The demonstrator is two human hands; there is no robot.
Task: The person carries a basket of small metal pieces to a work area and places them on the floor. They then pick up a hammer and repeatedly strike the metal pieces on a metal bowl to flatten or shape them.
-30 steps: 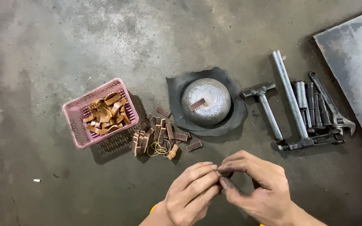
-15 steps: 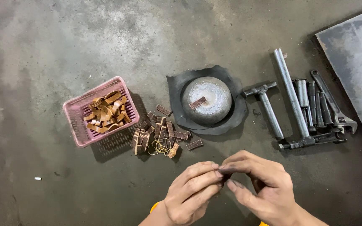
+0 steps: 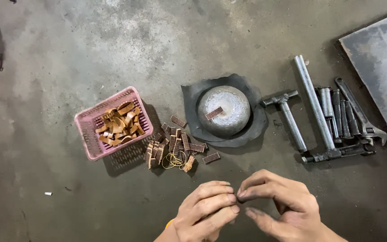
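Nearest you, your left hand (image 3: pixel 207 210) and right hand (image 3: pixel 276 206) meet fingertip to fingertip low in the scene. The fingers of each are curled and pressed together at the tips, pinching something too small to make out; I cannot tell what it is. Judging by the pieces nearby, it is likely light and stiff, best held by its edges between thumb and forefinger.

Just beyond your hands, a loose pile of small brown ridged pieces (image 3: pixel 175 145) lies on the concrete floor (image 3: pixel 68 54), with thin yellow rubber bands (image 3: pixel 174 160) among them. To the left stands a pink plastic basket (image 3: pixel 88 134) holding curled tan strips (image 3: pixel 118 123). To the right of the pile, a grey metal dome (image 3: pixel 224 110) sits on a black rubber sheet (image 3: pixel 193 96), one brown piece resting on top.

Farther right lie a hammer (image 3: pixel 287 118), a long steel pipe (image 3: pixel 312 101) and an adjustable wrench (image 3: pixel 361 114), all heavy and rigid. At the far right edge is a flat metal plate (image 3: pixel 381 58). No packages, labels or signs show.
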